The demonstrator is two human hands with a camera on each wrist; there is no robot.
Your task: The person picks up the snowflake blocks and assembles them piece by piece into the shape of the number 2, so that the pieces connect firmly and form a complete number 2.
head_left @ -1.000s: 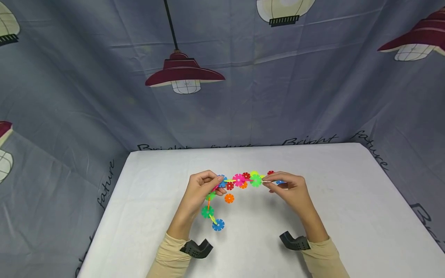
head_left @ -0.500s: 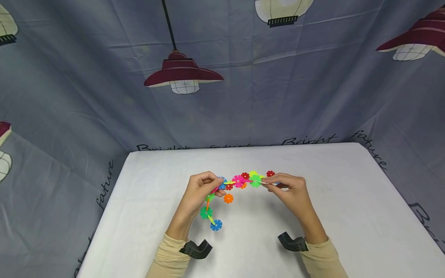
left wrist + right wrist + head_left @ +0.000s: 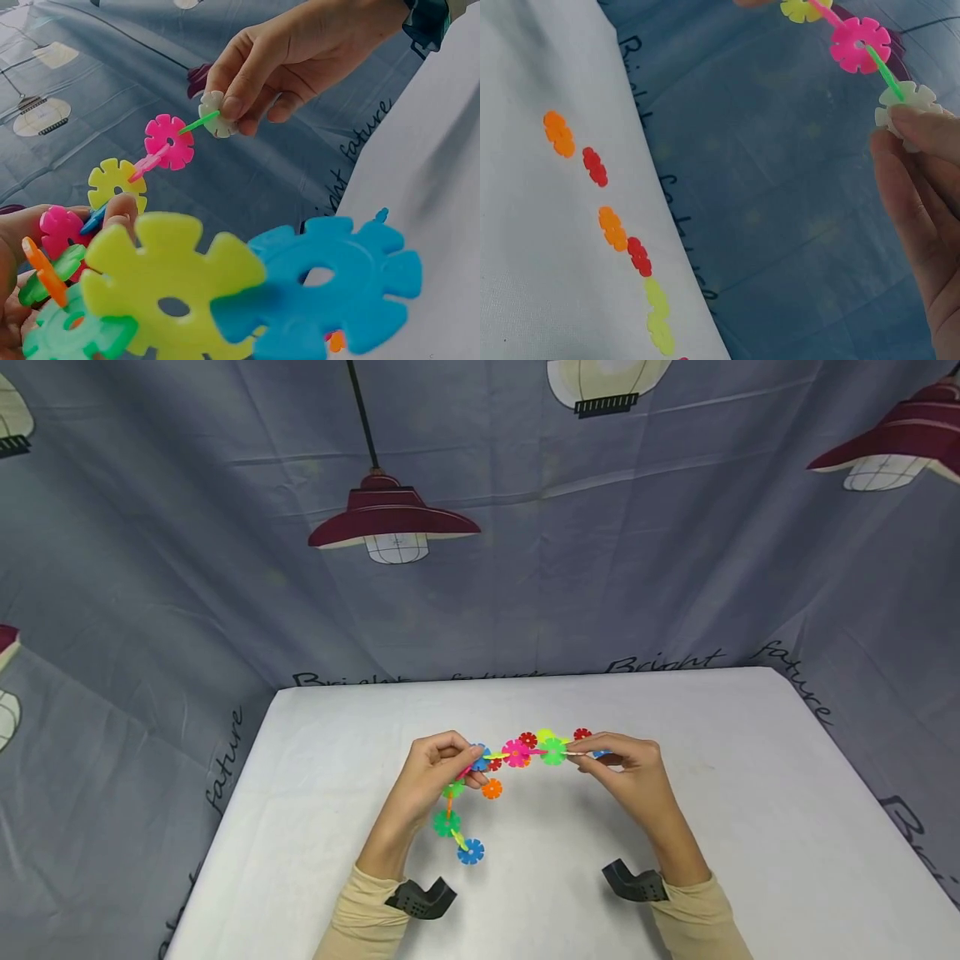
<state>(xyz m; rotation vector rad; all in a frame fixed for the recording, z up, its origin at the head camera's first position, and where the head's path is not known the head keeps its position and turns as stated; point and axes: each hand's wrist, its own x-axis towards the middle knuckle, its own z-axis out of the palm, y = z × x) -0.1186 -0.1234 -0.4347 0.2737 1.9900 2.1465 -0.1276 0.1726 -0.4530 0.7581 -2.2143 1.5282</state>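
A chain of slotted plastic snowflake discs hangs between the two hands above the table. My left hand (image 3: 431,777) pinches it by a blue disc (image 3: 480,757). From there its lower end dangles, with a green disc (image 3: 447,823) and a last blue disc (image 3: 471,852). Toward the right the chain runs through a yellow disc (image 3: 116,184) and pink discs to a bright green disc (image 3: 553,751). My right hand (image 3: 626,764) pinches a white disc (image 3: 922,96) between thumb and fingers. In the right wrist view this white disc meets the green disc (image 3: 885,71) edge-on.
Several loose discs lie on the white table (image 3: 540,893) behind and below the chain, among them an orange disc (image 3: 492,788), a red disc (image 3: 582,734) and a yellow-green disc (image 3: 660,334). A patterned grey-blue cloth (image 3: 525,568) stands behind the table's far edge.
Both hands stay nearly in place with the same grips. The chain's dangling end swings slightly left, then back right and a little lower. The view shifts very slightly.
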